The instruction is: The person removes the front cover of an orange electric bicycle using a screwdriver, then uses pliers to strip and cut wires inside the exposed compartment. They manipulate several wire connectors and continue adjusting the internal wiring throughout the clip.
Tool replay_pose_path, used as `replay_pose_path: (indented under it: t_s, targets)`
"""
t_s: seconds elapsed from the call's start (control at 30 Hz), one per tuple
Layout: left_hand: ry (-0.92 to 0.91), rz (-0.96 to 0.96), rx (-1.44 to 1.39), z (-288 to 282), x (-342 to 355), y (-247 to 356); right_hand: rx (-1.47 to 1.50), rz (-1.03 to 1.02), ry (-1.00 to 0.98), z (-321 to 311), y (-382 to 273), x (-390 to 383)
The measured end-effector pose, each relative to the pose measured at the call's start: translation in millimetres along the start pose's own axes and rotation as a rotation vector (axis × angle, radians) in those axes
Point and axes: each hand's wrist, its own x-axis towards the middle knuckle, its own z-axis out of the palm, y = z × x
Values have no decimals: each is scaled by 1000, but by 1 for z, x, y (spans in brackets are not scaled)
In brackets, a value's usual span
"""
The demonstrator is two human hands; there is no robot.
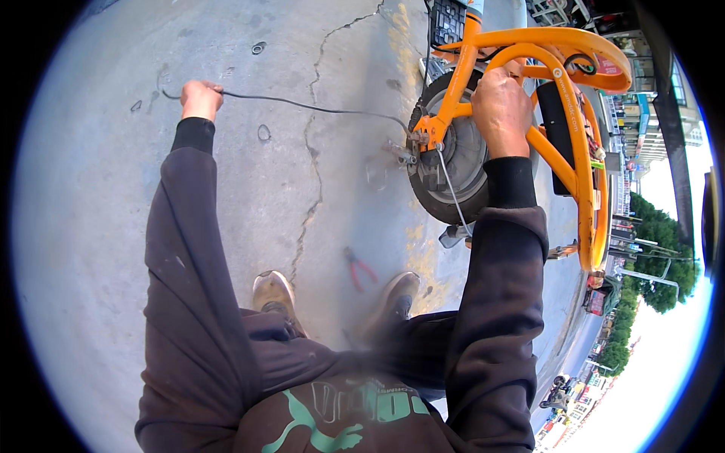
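In my left hand (202, 98), out to the left, I grip a thin black cable (306, 106) near its free end, and a short tail sticks out past the fist. The cable runs right, slightly sagging, to the axle area of a wheel (462, 155) with a black tyre. My right hand (501, 106) is closed at the orange bike frame (578, 143), just above that wheel. Its fingers are partly hidden behind the tubes. A silver rod (455, 189) slants down from the axle bracket (427, 137).
Red-handled pliers (362, 273) lie on the cracked concrete floor (226, 181) between my shoes (276, 292). Small dark rings (259, 47) are scattered at the left. A black case (447, 21) with tools stands behind the wheel. A street with trees (655, 257) lies to the right.
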Motion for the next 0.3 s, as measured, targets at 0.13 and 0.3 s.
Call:
replay_pose_path:
  t_s: [0.13, 0.3]
  targets:
    - [144, -164, -176, -58, 37, -15, 56, -10, 76, 10, -1, -1]
    - [28, 230, 492, -84, 16, -35, 1, -13, 72, 15, 6, -4]
